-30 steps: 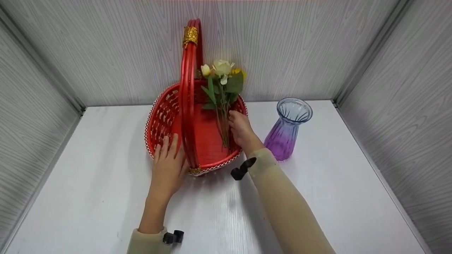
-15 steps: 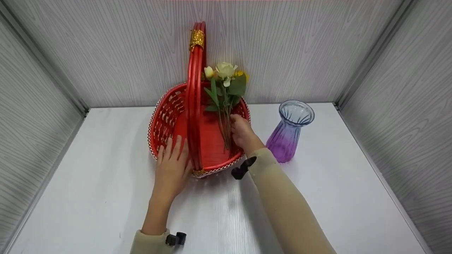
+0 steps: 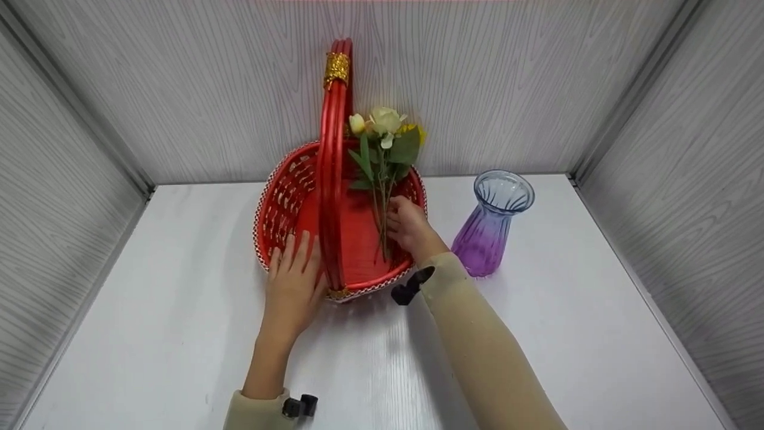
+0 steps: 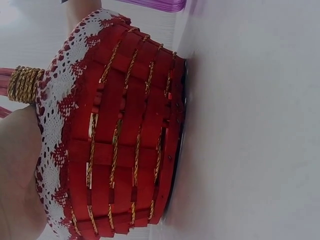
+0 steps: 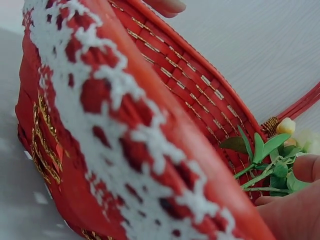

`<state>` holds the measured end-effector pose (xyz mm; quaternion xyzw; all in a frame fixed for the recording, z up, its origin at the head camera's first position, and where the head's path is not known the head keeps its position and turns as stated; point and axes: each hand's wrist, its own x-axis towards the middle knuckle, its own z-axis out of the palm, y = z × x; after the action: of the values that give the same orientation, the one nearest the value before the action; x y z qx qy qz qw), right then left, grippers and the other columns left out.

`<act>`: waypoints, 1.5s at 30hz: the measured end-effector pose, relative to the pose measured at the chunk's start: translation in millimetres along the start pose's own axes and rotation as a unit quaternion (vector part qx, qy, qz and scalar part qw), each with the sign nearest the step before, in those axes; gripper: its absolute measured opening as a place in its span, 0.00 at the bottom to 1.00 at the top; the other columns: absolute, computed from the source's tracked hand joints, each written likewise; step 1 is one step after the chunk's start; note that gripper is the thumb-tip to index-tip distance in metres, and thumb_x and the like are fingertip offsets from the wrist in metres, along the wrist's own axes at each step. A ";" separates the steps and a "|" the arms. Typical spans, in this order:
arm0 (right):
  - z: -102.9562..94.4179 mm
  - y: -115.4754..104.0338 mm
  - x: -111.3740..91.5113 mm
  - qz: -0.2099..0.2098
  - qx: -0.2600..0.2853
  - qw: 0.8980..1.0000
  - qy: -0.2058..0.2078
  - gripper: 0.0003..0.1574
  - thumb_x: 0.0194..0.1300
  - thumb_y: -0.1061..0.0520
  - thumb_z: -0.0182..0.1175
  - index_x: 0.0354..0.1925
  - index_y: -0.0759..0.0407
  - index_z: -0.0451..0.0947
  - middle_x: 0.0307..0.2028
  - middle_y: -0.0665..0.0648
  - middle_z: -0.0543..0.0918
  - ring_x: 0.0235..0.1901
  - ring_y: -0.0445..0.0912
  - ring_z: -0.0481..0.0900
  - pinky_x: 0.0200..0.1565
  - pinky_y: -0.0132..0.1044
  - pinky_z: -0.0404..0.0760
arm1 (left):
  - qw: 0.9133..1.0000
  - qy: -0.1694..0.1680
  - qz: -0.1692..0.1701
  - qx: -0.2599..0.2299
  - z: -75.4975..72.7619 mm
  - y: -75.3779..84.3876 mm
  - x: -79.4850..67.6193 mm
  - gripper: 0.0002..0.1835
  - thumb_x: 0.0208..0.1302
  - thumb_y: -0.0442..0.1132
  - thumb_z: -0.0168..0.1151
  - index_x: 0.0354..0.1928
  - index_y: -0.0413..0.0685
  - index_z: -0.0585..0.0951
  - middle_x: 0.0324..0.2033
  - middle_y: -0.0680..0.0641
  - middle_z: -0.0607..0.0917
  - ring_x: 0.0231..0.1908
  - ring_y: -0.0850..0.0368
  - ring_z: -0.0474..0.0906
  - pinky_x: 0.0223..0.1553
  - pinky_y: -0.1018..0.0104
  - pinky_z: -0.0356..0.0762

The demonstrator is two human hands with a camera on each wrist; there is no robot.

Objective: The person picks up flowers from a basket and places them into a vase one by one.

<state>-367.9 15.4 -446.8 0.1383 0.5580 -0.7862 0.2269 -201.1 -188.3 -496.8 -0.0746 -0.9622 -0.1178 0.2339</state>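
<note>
The red woven basket stands upright, with white lace trim on its rim and a tall red handle. My left hand rests on its near left rim, fingers straight and reaching inside. My right hand is inside at the right, its fingers curled at the stems of a bunch of artificial flowers. Cream and yellow blooms lean over the far rim, stem ends toward the basket floor. In the right wrist view, thumb and finger lie on either side of green stems. The left wrist view shows the basket wall.
A glass vase, blue at its mouth and purple below, stands right of the basket, close to my right wrist. White tabletop surrounds both. Grey wood-grain walls enclose the back and both sides.
The basket, flowers and my left hand have shifted slightly right in the head view, which itself has moved a little. My right hand stays at the stems, whose lower ends now spread apart more.
</note>
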 end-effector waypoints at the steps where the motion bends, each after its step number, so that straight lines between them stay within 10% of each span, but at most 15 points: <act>1: 0.1 0.3 -0.2 0.001 0.004 1.000 0.001 0.33 0.73 0.53 0.51 0.72 0.62 0.60 0.72 0.66 0.64 0.73 0.56 0.63 0.73 0.50 0.60 | 1.000 0.000 0.000 0.000 -0.1 0.1 -0.1 0.36 0.68 0.46 0.61 0.75 0.43 0.63 0.74 0.39 0.63 0.76 0.37 0.51 0.73 0.37 0.49; 6: 1.2 1.8 0.2 -0.006 0.024 1.000 0.014 0.28 0.72 0.54 0.53 0.66 0.62 0.66 0.64 0.65 0.70 0.63 0.54 0.72 0.66 0.47 0.72 | 1.000 0.002 0.000 -0.003 0.6 -1.0 -0.2 0.37 0.68 0.46 0.61 0.75 0.43 0.63 0.75 0.39 0.62 0.75 0.37 0.52 0.73 0.37 0.50; 12: 4.7 5.1 1.9 -0.045 0.019 0.998 0.029 0.07 0.73 0.55 0.53 0.39 0.57 0.70 0.32 0.53 0.68 0.33 0.46 0.69 0.52 0.45 0.76 | 1.000 0.008 -0.001 -0.007 0.6 -1.7 0.4 0.37 0.67 0.45 0.61 0.75 0.44 0.63 0.74 0.39 0.63 0.75 0.37 0.53 0.73 0.37 0.51; 23: 8.8 13.7 5.8 -0.074 -0.036 0.995 0.049 0.15 0.74 0.54 0.50 0.30 0.60 0.71 0.33 0.57 0.74 0.39 0.52 0.71 0.48 0.44 0.70 | 1.000 -0.009 -0.007 -0.005 -0.7 -0.9 -0.6 0.38 0.68 0.48 0.59 0.76 0.44 0.60 0.75 0.40 0.62 0.76 0.38 0.51 0.74 0.38 0.48; 30: 7.8 13.0 5.9 -0.026 -0.044 0.998 0.030 0.25 0.75 0.51 0.48 0.61 0.65 0.72 0.66 0.65 0.73 0.66 0.57 0.70 0.69 0.50 0.66 | 1.000 -0.004 -0.010 -0.011 0.4 -2.1 -0.3 0.38 0.68 0.47 0.59 0.76 0.45 0.60 0.75 0.40 0.62 0.76 0.39 0.51 0.74 0.38 0.47; 45: 9.0 15.3 7.2 0.028 0.002 0.999 0.031 0.25 0.72 0.52 0.54 0.64 0.58 0.71 0.64 0.63 0.75 0.63 0.55 0.74 0.64 0.48 0.74 | 1.000 0.008 -0.004 -0.008 1.1 -4.0 -4.6 0.37 0.68 0.45 0.60 0.76 0.44 0.62 0.74 0.41 0.63 0.75 0.39 0.54 0.74 0.38 0.49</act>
<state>-366.0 1.3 -459.7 0.1789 0.5589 -0.7761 0.2309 -198.3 -192.3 -500.7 -0.0715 -0.9596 -0.1267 0.2408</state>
